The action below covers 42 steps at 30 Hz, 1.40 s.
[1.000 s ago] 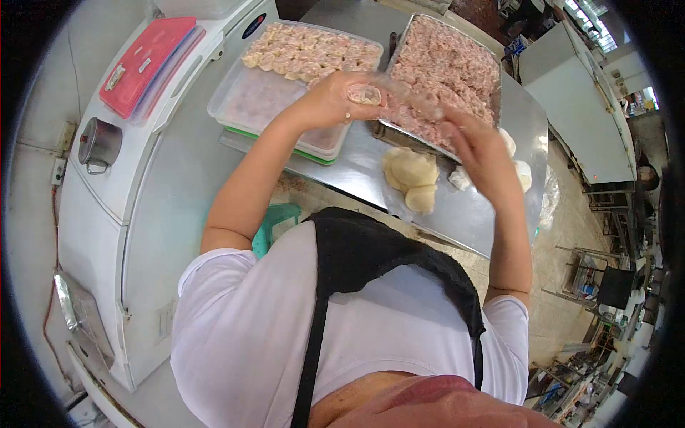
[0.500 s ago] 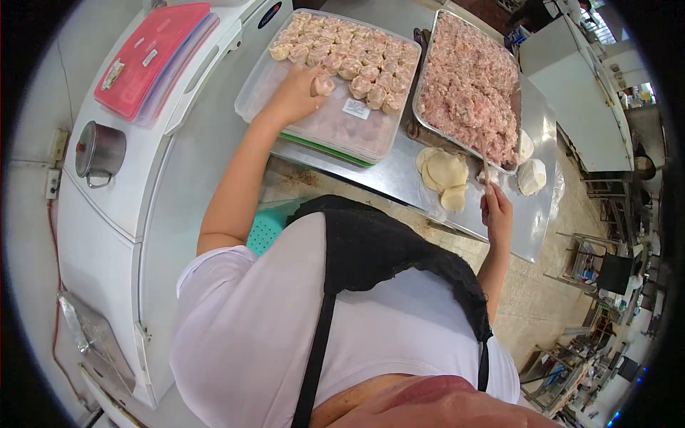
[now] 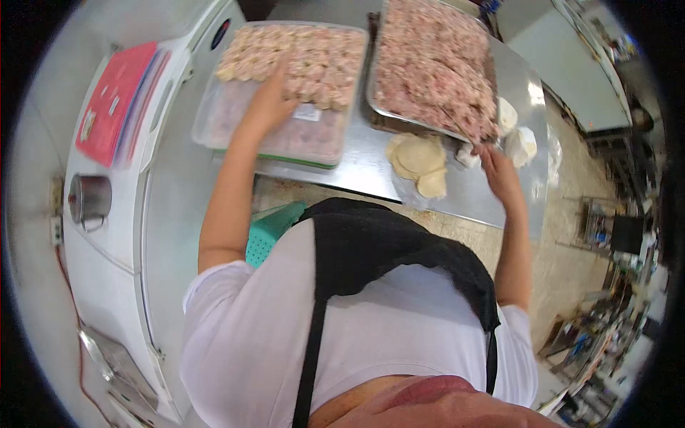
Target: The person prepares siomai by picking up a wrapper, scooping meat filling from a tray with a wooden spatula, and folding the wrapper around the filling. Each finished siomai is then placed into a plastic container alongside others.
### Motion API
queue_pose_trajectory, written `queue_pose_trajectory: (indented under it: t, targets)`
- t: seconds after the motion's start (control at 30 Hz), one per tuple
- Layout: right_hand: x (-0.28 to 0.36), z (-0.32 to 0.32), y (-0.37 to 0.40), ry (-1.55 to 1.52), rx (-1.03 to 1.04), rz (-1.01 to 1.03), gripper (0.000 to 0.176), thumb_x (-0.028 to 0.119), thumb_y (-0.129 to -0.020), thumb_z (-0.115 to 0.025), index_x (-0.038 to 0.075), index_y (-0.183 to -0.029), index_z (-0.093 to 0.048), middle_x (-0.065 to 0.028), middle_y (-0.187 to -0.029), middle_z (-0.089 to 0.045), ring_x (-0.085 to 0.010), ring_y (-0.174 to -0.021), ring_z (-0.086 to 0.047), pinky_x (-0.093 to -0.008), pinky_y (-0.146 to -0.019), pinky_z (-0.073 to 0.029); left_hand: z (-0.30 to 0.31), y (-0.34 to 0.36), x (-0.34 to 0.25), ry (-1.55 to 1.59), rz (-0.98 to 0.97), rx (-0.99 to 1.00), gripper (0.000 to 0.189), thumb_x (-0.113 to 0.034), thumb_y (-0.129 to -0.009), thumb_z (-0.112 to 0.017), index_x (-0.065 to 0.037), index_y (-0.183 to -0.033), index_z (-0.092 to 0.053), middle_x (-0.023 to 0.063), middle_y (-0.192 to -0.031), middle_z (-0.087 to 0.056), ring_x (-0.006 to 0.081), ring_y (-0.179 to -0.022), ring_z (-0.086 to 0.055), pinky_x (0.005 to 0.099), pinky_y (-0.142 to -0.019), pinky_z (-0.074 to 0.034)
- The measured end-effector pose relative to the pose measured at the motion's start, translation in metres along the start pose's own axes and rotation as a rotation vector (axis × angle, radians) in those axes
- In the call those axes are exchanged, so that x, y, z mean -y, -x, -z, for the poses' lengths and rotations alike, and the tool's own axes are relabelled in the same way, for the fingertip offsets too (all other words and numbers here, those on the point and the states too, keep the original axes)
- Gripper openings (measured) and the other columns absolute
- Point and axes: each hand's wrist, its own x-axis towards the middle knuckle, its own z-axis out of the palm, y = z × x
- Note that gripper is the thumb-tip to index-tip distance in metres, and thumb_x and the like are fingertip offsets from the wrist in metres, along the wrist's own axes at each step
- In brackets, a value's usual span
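Open-top meat dumplings [image 3: 325, 68] stand in tight rows on the lid of a clear plastic container [image 3: 214, 121]. My left hand [image 3: 270, 107] rests over their front edge, its index finger stretched out across them; motion blurs the fingers, and no dumpling shows in the palm. A thin wooden stick or spatula [image 3: 465, 135] is in my right hand [image 3: 499, 171], fingers closed round its end. Its far end reaches into the ground meat filling [image 3: 435, 64] at the near corner of a metal tray [image 3: 407, 123]. Round dough wrappers [image 3: 417, 157] lie in front of that tray.
White lumps, perhaps dough [image 3: 522, 146], sit right of the tray on the steel table [image 3: 364, 160]. At left, a white freezer [image 3: 107, 242] bears a metal pot [image 3: 90, 198] and a pink-lidded container [image 3: 118, 100]. Below the table edge is a green perforated basket [image 3: 267, 235].
My left hand has moved from the lid's bare front part onto the dumplings, and the dumpling it held no longer shows in it. The stick in my right hand has tilted toward the meat.
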Motion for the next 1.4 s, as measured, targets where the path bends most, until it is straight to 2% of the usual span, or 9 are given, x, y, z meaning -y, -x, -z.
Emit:
queue_pose_trajectory:
  t: [0.03, 0.13, 0.2, 0.4, 0.53, 0.97, 1.2, 1.33, 1.4]
  targets:
    - [-0.004, 0.025, -0.01, 0.146, 0.031, 0.021, 0.033, 0.034, -0.096, -0.048, 0.004, -0.101, -0.062, -0.0203, -0.083, -0.063, -0.0398, -0.077, -0.061, -0.0461, -0.069, -0.046, 0.005, 0.004, -0.003, -0.02, -0.029, 0.02, 0.087, -0.009, -0.073, -0.068, -0.009, -0.146, -0.021, 0.0256, -0.128, -0.051, 0.0386, -0.119, -0.05, 0.0407, -0.099, -0.041]
    - [0.012, 0.105, -0.033, 0.704, 0.199, -0.109, 0.031, 0.033, -0.092, -0.053, 0.005, -0.089, -0.067, -0.0176, -0.085, -0.066, -0.0351, -0.085, -0.064, -0.0449, -0.071, -0.049, 0.017, 0.023, -0.044, -0.169, -0.051, 0.029, 0.076, -0.013, -0.075, -0.068, -0.009, -0.143, -0.033, 0.023, -0.133, -0.049, 0.0352, -0.122, -0.049, 0.0395, -0.102, -0.039]
    - [-0.002, 0.132, -0.049, 0.802, 0.201, -0.112, 0.03, 0.031, -0.091, -0.054, 0.005, -0.085, -0.068, -0.0168, -0.084, -0.066, -0.0338, -0.085, -0.064, -0.0434, -0.072, -0.05, 0.014, 0.025, -0.101, -0.161, 0.135, -0.031, 0.062, -0.012, -0.078, -0.068, -0.013, -0.136, -0.046, 0.0156, -0.131, -0.053, 0.0312, -0.123, -0.049, 0.0389, -0.103, -0.038]
    - [-0.056, 0.096, -0.099, 0.983, 0.032, 0.463, 0.013, 0.015, -0.074, -0.06, 0.004, -0.069, -0.067, -0.0138, -0.072, -0.066, -0.0285, -0.068, -0.066, -0.0382, -0.058, -0.051, -0.124, 0.028, -0.19, 0.26, -0.371, 0.205, 0.04, -0.013, -0.08, -0.065, -0.007, -0.118, -0.058, 0.0152, -0.116, -0.058, 0.0317, -0.112, -0.054, 0.0395, -0.098, -0.041]
    - [-0.064, 0.065, -0.063, 0.852, 0.098, 0.558, 0.011, 0.01, -0.071, -0.06, 0.006, -0.065, -0.067, -0.0122, -0.062, -0.064, -0.0244, -0.06, -0.066, -0.0354, -0.052, -0.05, -0.191, 0.037, -0.221, 0.228, -0.414, 0.362, 0.04, -0.013, -0.072, -0.07, -0.007, -0.11, -0.061, 0.0149, -0.101, -0.056, 0.0308, -0.1, -0.054, 0.0402, -0.087, -0.044]
    - [-0.112, 0.093, -0.073, 0.642, 0.175, 0.438, 0.025, 0.029, -0.084, -0.059, 0.008, -0.074, -0.069, -0.0131, -0.064, -0.063, -0.0295, -0.062, -0.066, -0.0399, -0.053, -0.05, -0.207, 0.066, -0.218, 0.027, -0.323, 0.275, 0.021, -0.017, -0.074, -0.072, -0.007, -0.091, -0.066, 0.011, -0.107, -0.056, 0.0296, -0.102, -0.051, 0.04, -0.087, -0.041]
    - [-0.1, 0.149, -0.099, 0.704, 0.063, 0.626, 0.012, 0.017, -0.081, -0.059, 0.01, -0.085, -0.067, -0.0064, -0.077, -0.064, -0.0242, -0.08, -0.065, -0.0361, -0.063, -0.052, -0.179, 0.049, -0.225, 0.521, 0.042, 0.246, 0.019, -0.013, -0.087, -0.061, -0.002, -0.101, -0.067, 0.0134, -0.1, -0.064, 0.0279, -0.096, -0.06, 0.0343, -0.087, -0.046]
    - [-0.129, 0.109, -0.113, 0.658, -0.002, 0.773, 0.016, 0.014, -0.081, -0.058, 0.01, -0.095, -0.064, -0.0054, -0.079, -0.062, -0.0237, -0.081, -0.064, -0.0364, -0.065, -0.053, -0.188, 0.035, -0.229, 0.918, 0.344, 0.361, 0.018, -0.015, -0.089, -0.06, -0.002, -0.099, -0.068, 0.0103, -0.099, -0.066, 0.022, -0.095, -0.062, 0.0305, -0.083, -0.047]
    - [-0.133, 0.104, -0.108, 0.599, 0.134, 0.721, 0.019, 0.012, -0.082, -0.055, 0.01, -0.101, -0.059, -0.006, -0.079, -0.06, -0.0245, -0.079, -0.064, -0.0374, -0.064, -0.053, -0.198, 0.027, -0.237, 0.79, 0.142, 0.429, 0.018, -0.017, -0.088, -0.062, -0.003, -0.096, -0.069, 0.0098, -0.096, -0.066, 0.022, -0.091, -0.062, 0.031, -0.081, -0.048]
